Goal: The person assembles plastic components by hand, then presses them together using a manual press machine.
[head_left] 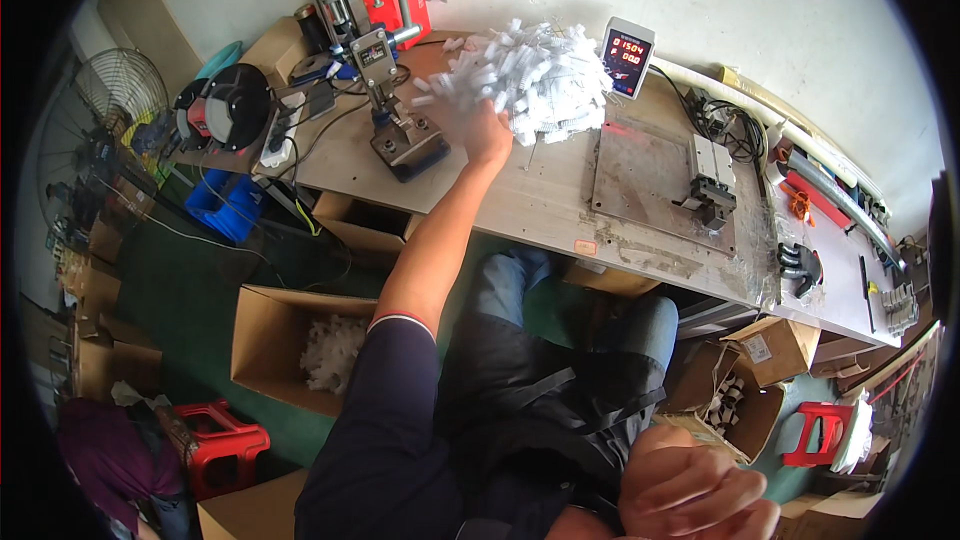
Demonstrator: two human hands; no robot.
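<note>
My left hand [487, 133] reaches across the workbench [480, 195] to the near left edge of a heap of short, white, translucent, ribbed plastic pieces [550, 75]. Its fingers are smeared by motion and partly lost against the heap, so their grip does not show. Just left of that hand stands a hand-lever press [400, 140] with a metal base. My right hand [695, 490] is close to my body at the lower right. Its fingers are curled in, and the inside of the hand is hidden.
A digital counter [628, 58] with red figures stands right of the heap. A metal plate [640, 185] carries a clamp-like fixture [710, 185]. On the floor at left, a cardboard box [270, 340] holds white pieces. Further left are a red stool [225, 445] and a fan [120, 90].
</note>
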